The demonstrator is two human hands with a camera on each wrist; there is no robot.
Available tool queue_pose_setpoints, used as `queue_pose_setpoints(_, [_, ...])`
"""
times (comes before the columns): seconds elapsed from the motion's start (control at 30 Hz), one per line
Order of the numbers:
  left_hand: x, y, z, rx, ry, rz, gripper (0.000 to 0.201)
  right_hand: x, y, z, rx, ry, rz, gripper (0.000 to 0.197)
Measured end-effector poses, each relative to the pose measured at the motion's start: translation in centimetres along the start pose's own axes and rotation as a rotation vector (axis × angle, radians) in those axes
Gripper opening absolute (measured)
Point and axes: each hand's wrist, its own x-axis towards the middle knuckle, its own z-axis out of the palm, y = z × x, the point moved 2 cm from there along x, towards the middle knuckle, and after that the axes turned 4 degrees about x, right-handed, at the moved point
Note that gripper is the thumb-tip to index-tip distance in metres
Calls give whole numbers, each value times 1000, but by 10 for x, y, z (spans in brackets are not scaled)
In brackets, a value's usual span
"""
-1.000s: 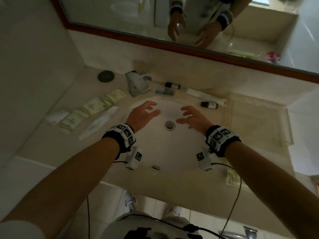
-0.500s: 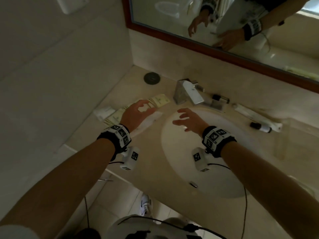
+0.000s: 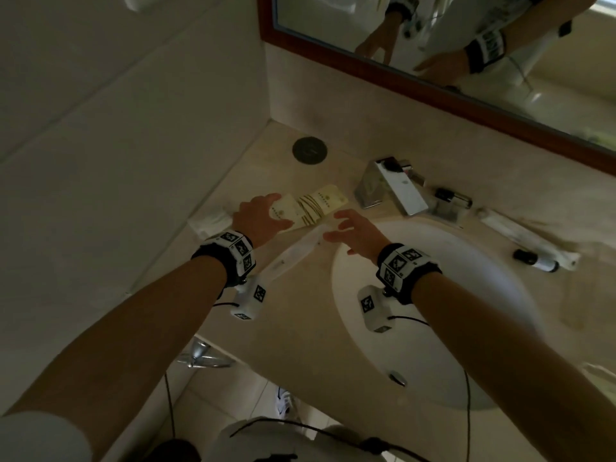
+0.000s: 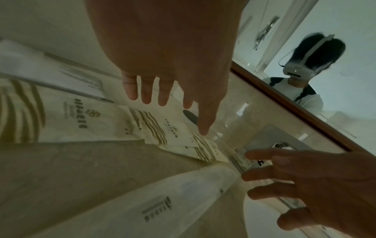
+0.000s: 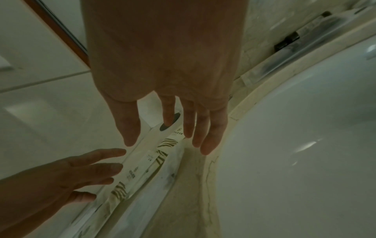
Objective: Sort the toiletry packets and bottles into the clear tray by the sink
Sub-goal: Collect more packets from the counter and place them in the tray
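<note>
Several cream packets with brown stripes (image 3: pixel 316 201) lie overlapped in a row on the counter left of the faucet. My left hand (image 3: pixel 271 211) hovers over their near end, fingers straight, holding nothing; the left wrist view shows its fingertips (image 4: pixel 146 99) above the packets (image 4: pixel 162 128). My right hand (image 3: pixel 346 228) is spread open just right of them, above a long white packet (image 3: pixel 293 253). Two small black-capped bottles (image 3: pixel 453 196) (image 3: pixel 536 261) and another long white packet (image 3: pixel 520 235) lie behind the sink. The clear tray is out of view.
A chrome faucet (image 3: pixel 390 188) stands right of the packets. The white sink basin (image 3: pixel 433 311) fills the middle right. A black round disc (image 3: pixel 310 150) sits in the back corner, and a small white packet (image 3: pixel 213 221) by the left wall. The mirror's wooden frame (image 3: pixel 433 81) runs behind.
Both hands have moved left from above the sink basin to the striped packets on the left counter. The view turned left with them, and the tray slid out of view.
</note>
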Motion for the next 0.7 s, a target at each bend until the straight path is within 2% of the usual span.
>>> queue_pose_setpoints(0.13, [11, 5, 4, 166, -17, 11, 76, 9, 0, 0, -14, 17, 9, 57])
queue_pose_setpoints(0.43, [26, 10, 10, 344, -105, -19, 74, 22, 8, 2, 1, 34, 32, 54])
queue_pose_setpoints(0.53, [29, 12, 10, 337, -121, -34, 66, 25, 8, 1, -7, 37, 32, 54])
queue_pose_setpoints(0.7, [27, 11, 7, 185, -125, -25, 52, 30, 9, 1, -41, 52, 23, 52])
